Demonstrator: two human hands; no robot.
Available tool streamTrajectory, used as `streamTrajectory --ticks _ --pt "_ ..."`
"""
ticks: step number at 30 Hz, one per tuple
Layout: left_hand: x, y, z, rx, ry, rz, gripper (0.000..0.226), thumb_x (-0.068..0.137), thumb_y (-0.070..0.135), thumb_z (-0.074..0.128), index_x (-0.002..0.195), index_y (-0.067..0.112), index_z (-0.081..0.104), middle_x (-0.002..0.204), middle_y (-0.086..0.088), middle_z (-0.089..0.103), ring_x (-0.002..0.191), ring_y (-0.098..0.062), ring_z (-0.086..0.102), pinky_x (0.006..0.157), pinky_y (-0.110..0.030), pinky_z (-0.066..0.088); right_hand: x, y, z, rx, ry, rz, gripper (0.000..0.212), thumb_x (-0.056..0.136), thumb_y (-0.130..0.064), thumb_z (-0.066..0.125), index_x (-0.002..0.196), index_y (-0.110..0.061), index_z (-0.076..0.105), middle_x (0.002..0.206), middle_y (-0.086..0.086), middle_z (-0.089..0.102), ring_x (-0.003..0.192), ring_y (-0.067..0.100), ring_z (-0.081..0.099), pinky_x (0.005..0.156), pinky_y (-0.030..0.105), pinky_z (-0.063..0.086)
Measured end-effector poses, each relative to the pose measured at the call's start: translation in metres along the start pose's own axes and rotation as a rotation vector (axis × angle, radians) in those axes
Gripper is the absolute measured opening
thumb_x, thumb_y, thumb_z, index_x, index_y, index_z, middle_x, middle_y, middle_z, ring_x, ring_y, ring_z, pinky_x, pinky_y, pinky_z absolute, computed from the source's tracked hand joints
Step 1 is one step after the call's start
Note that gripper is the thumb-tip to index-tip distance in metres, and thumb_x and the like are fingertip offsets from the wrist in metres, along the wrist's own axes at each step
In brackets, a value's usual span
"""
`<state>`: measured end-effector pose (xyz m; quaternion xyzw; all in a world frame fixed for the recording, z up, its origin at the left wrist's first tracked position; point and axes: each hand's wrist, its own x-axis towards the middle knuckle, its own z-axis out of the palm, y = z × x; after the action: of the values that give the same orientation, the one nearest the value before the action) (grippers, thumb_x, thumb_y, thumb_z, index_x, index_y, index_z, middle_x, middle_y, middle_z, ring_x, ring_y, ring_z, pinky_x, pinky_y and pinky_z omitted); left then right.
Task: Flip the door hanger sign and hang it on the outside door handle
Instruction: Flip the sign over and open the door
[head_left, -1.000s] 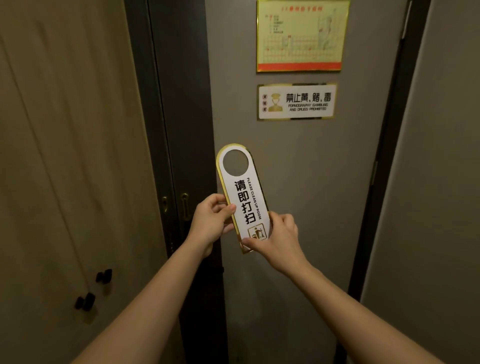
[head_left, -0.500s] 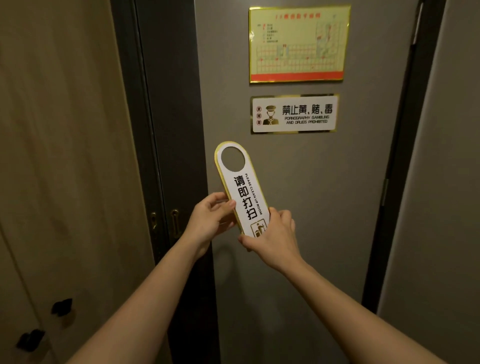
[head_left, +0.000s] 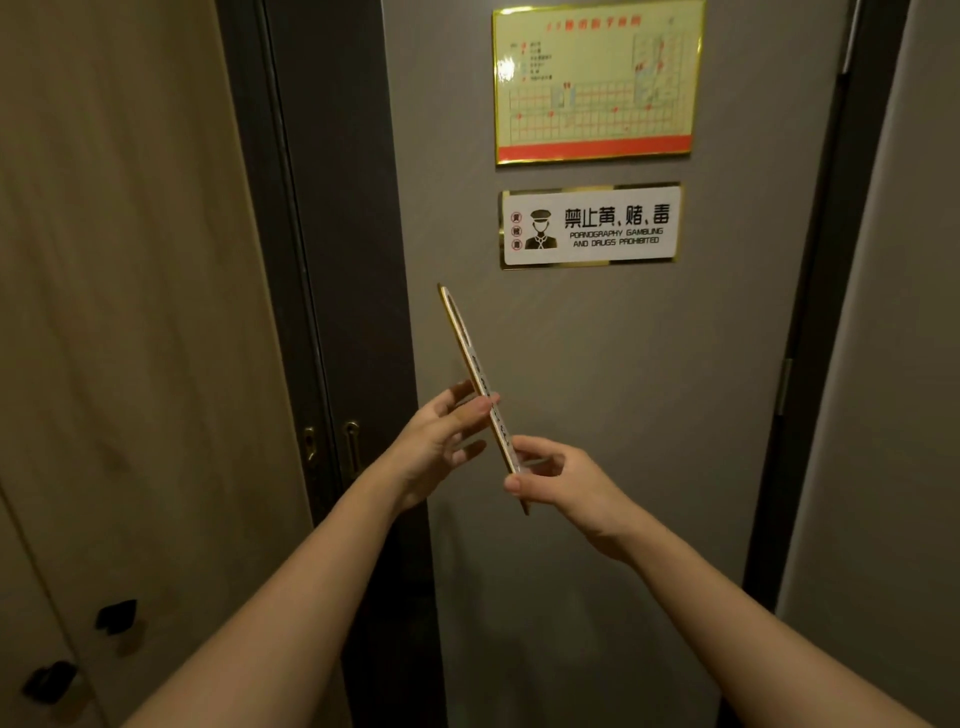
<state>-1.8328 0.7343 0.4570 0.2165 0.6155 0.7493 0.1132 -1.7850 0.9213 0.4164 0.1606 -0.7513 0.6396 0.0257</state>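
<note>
The door hanger sign (head_left: 467, 348) is a long white card with a gold rim and a round hole at its top. It is turned nearly edge-on to me in front of the grey door (head_left: 597, 395), so only a thin strip of its printed face shows. My left hand (head_left: 441, 441) pinches its middle between thumb and fingers. My right hand (head_left: 556, 475) grips its lower end. No door handle is in view.
Two plaques hang on the door above the sign: a yellow floor plan (head_left: 597, 83) and a white prohibition notice (head_left: 592, 226). A dark door frame with brass latch plates (head_left: 353, 447) stands at the left, beside a wooden cabinet with black knobs (head_left: 117, 616).
The sign has rotated about its long axis from face-on to nearly edge-on. Both hands kept hold of it and shifted their fingers; the view has barely moved.
</note>
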Motion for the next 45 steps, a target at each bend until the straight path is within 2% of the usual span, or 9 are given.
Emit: streamTrajectory --ticks 6,10,13,17,20,25,28,41,45 --pt "0.003 0.002 0.013 0.028 0.038 0.044 0.067 0.066 0.039 0.081 0.126 0.016 0.060 0.125 -0.004 0.071 0.121 -0.018 0.063 0.113 -0.046 0.039 -0.003 0.000 -0.005 0.001 0.003 -0.030 0.055 0.070 -0.033 0.076 0.122 -0.025 0.061 0.116 0.001 0.065 0.104 0.010 0.064 0.078 0.016 0.052" --pt "0.004 0.003 0.016 0.108 0.158 0.069 0.089 0.064 0.046 0.082 0.141 0.015 0.049 0.135 -0.006 0.062 0.120 -0.018 0.063 0.110 -0.046 0.043 0.001 -0.002 -0.003 -0.137 0.093 -0.113 0.040 0.080 -0.029 0.076 0.118 -0.023 0.066 0.112 -0.001 0.070 0.104 0.012 0.067 0.089 0.028 0.055" --pt "0.005 0.000 0.019 0.135 0.222 0.087 0.090 0.068 0.044 0.083 0.144 0.017 0.044 0.134 -0.004 0.060 0.120 -0.017 0.060 0.107 -0.045 0.045 0.006 -0.006 0.004 -0.287 0.252 -0.226 0.013 0.083 -0.025 0.076 0.094 -0.027 0.071 0.087 -0.003 0.073 0.080 0.006 0.067 0.077 0.026 0.055" --pt "0.004 -0.003 0.019 0.167 0.264 0.110 0.051 0.078 0.031 0.079 0.123 0.027 0.053 0.113 0.005 0.069 0.103 -0.011 0.069 0.085 -0.031 0.055 0.008 -0.013 0.011 -0.486 0.407 -0.311 0.004 0.086 -0.022 0.072 0.084 -0.018 0.072 0.075 -0.004 0.071 0.068 0.006 0.065 0.064 0.020 0.053" --pt "0.002 -0.002 0.012 0.146 0.292 0.138 0.039 0.089 0.022 0.069 0.127 0.018 0.057 0.111 -0.001 0.074 0.097 -0.011 0.073 0.071 -0.025 0.059 0.017 -0.002 0.003 -0.379 0.462 -0.184 0.007 0.085 -0.021 0.070 0.084 -0.016 0.075 0.075 0.000 0.074 0.071 0.017 0.070 0.071 0.038 0.058" --pt "-0.005 -0.009 -0.003 0.280 0.356 0.119 0.025 0.097 0.019 0.058 0.123 0.019 0.061 0.106 0.002 0.076 0.096 -0.013 0.074 0.083 -0.039 0.061 0.022 0.009 -0.002 -0.054 0.389 0.015 0.012 0.092 -0.012 0.062 0.087 -0.010 0.073 0.087 0.005 0.078 0.083 0.026 0.075 0.079 0.054 0.059" --pt "-0.007 -0.017 -0.010 0.252 0.381 0.078 0.021 0.095 0.014 0.061 0.115 0.014 0.066 0.104 -0.001 0.078 0.096 -0.017 0.075 0.090 -0.046 0.058 0.024 0.013 0.000 -0.002 0.347 0.045 0.014 0.095 -0.010 0.059 0.092 -0.004 0.072 0.090 0.007 0.078 0.083 0.022 0.076 0.077 0.048 0.061" --pt "-0.008 -0.060 -0.017 0.100 0.525 0.030 0.024 0.094 0.009 0.062 0.118 0.006 0.063 0.108 -0.009 0.076 0.097 -0.022 0.075 0.077 -0.036 0.062 0.052 0.054 -0.009 0.029 0.131 0.120 0.013 0.095 -0.010 0.060 0.097 -0.006 0.072 0.090 0.003 0.078 0.075 0.012 0.075 0.057 0.020 0.054" --pt "-0.011 -0.087 -0.026 0.054 0.604 0.012 0.022 0.093 0.007 0.063 0.114 0.004 0.064 0.105 -0.012 0.077 0.096 -0.024 0.075 0.075 -0.034 0.063 0.064 0.080 -0.003 0.023 0.063 0.163 0.012 0.094 -0.010 0.061 0.097 -0.006 0.072 0.089 0.004 0.077 0.074 0.011 0.074 0.057 0.021 0.053"
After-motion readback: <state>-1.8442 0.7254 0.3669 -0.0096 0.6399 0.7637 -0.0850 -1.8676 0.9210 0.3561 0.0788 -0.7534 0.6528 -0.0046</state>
